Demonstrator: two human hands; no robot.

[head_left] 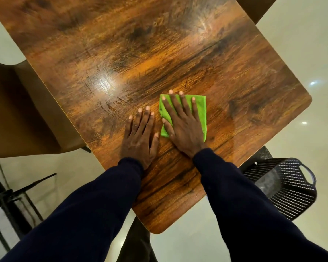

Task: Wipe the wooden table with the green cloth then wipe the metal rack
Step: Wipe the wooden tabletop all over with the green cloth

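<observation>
Right hand [182, 129], head view: laid flat, fingers straight and spread apart, pressing down on the green cloth [199, 110]; nothing is gripped. The cloth is folded to a rough rectangle and lies directly beneath this hand, showing past the palm on the right side and between the fingers, with the two longest fingertips reaching its far edge. It sits on the nearer half of the wooden tabletop [159, 53], towards the right-hand corner. Left hand [140, 137]: flat on bare wood just beside the cloth, fingers straight and close together, thumb nearly touching the cloth's near-left corner. Both arms wear dark sleeves [244, 205]. A brown chair [17, 110] stands at the tabletop's left edge. A black perforated basket [288, 186] sits on the pale floor [301, 44] below the right corner. Black metal framework [8, 201] shows lower left, blurred.
</observation>
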